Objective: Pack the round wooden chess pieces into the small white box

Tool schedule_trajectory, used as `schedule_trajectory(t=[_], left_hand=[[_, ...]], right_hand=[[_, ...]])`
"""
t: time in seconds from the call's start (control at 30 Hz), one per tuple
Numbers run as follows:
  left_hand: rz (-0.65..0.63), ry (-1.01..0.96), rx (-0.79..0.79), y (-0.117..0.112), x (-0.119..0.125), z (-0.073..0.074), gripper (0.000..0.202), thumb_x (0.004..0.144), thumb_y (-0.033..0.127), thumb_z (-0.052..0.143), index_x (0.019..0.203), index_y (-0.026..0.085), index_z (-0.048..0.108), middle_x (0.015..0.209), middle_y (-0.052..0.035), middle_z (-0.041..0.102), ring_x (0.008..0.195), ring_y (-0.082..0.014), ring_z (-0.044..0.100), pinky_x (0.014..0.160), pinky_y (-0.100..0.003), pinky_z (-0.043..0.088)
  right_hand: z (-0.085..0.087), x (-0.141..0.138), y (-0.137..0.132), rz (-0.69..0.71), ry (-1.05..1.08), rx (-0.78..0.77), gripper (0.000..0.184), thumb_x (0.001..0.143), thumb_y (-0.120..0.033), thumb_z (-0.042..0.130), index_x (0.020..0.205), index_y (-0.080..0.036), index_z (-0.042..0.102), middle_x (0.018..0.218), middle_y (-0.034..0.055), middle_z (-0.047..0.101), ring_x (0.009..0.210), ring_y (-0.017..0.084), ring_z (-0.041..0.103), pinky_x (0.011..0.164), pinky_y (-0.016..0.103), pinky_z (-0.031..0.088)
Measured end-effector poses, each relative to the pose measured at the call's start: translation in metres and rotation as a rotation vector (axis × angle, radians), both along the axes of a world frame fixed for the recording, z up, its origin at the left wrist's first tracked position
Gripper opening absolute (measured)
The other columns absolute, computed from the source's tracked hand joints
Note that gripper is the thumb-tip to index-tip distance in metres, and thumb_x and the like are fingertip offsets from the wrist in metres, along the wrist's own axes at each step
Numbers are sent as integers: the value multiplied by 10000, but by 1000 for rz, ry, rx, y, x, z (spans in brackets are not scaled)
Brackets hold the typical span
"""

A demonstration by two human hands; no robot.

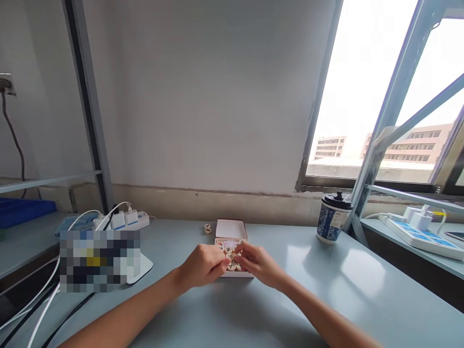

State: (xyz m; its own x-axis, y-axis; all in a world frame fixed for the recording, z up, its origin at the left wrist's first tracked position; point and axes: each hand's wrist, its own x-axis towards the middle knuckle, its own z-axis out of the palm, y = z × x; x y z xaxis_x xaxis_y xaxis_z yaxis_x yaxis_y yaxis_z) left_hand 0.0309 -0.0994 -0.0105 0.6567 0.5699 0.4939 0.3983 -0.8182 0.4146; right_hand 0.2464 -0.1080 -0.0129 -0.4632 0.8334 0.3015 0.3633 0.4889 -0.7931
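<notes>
A small open box (236, 275) sits on the table with its lid (231, 227) folded back behind it. Round, pale xiangqi pieces (232, 267) with red and dark characters fill it. My left hand (205, 264) is at the box's left edge, fingers curled closed; whatever they hold is hidden. From the right, my right hand (261, 265) reaches over the box, its bent fingertips closed at a piece among the others. Behind and left of the box, a short group of loose xiangqi pieces (208, 229) lies on the table.
A lidded paper cup (329, 222) stands at the right by the metal frame. Power strips with plugs lie at left (137, 221) and right (424, 234). Cables (50, 295) hang over the left table edge beside a blurred patch. A wall closes off the back.
</notes>
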Motion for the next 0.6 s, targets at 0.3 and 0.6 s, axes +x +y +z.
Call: schedule_trajectory(t=[0.3, 0.6], left_hand=[[38, -86, -404, -30, 15, -1, 575, 986, 529, 364, 546, 167, 440, 486, 63, 392, 459, -84, 400, 514, -236, 352], [47, -180, -934, -22, 9, -18, 672, 885, 755, 230, 840, 156, 531, 519, 45, 523, 310, -79, 454, 283, -183, 298]], right_hand=[[4, 0, -3, 0, -20, 46, 113, 923, -309, 493, 913, -201, 524, 621, -22, 593, 571, 113, 528, 532, 210, 387], [8, -1, -12, 80, -90, 137, 99, 943, -292, 498, 975, -208, 540, 773, 3, 665, 627, 107, 533, 599, 228, 424]])
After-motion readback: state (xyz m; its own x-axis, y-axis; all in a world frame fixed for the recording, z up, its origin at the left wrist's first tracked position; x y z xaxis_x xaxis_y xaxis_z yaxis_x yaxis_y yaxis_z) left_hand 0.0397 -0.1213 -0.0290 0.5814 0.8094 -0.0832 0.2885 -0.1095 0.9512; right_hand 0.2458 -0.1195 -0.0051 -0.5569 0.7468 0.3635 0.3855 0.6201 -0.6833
